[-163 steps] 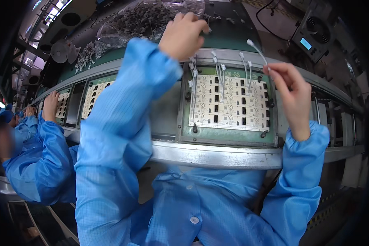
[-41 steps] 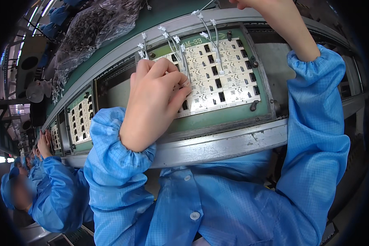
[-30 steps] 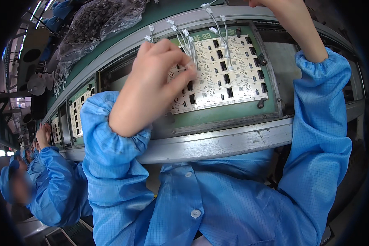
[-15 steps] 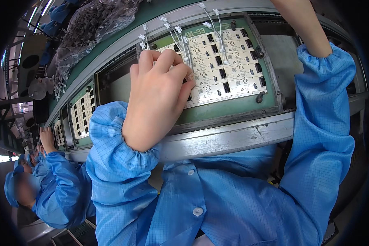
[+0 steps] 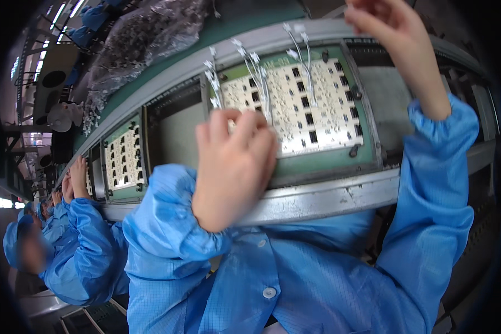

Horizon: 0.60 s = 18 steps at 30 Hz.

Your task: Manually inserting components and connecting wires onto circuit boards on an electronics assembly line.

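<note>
A panel of white circuit boards (image 5: 292, 136) with rows of black connectors sits in a green carrier (image 5: 317, 167). My left hand (image 5: 234, 167) is over the panel's near left part. Its fingers are curled closed, and their tips and anything between them are hidden. White cables (image 5: 267, 94) with small plugs run from the boards across the carrier's far edge. My right hand (image 5: 392, 39) is raised beyond the carrier's far right corner. Its fingers curl in toward the thumb; blur and the picture's upper edge hide what they may hold.
A metal rail (image 5: 328, 197) runs along the near side. To the left, another carrier with boards (image 5: 123, 158) lies on the line, beside a co-worker in blue (image 5: 86, 256). A clear plastic bag of dark parts (image 5: 150, 39) lies at the far left.
My right hand has come down into view from beyond the upper edge. My left hand has shifted nearer and slightly right over the panel. The whole view has tilted slightly.
</note>
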{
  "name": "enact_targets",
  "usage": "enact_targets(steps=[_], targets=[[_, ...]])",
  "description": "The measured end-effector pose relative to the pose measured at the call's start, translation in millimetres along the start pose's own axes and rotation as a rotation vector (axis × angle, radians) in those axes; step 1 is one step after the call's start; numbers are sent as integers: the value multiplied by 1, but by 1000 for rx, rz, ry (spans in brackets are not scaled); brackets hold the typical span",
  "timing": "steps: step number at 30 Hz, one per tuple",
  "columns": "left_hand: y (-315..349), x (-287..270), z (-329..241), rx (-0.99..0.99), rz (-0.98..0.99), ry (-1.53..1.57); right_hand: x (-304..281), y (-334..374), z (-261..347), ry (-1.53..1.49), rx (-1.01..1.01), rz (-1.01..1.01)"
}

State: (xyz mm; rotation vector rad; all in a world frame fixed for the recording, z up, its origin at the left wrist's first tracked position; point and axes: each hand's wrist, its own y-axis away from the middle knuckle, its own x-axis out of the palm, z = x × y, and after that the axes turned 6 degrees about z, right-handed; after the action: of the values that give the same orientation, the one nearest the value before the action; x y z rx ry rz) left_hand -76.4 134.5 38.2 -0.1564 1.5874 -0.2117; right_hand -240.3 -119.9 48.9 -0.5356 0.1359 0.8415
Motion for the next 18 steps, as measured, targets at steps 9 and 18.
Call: enact_targets(steps=[9,18], targets=[[-85,-13,84,220,192,322,2,50,15,-278,149,18],[-251,84,231,-433,36,-133,47,68,16,320,-72,-16]])
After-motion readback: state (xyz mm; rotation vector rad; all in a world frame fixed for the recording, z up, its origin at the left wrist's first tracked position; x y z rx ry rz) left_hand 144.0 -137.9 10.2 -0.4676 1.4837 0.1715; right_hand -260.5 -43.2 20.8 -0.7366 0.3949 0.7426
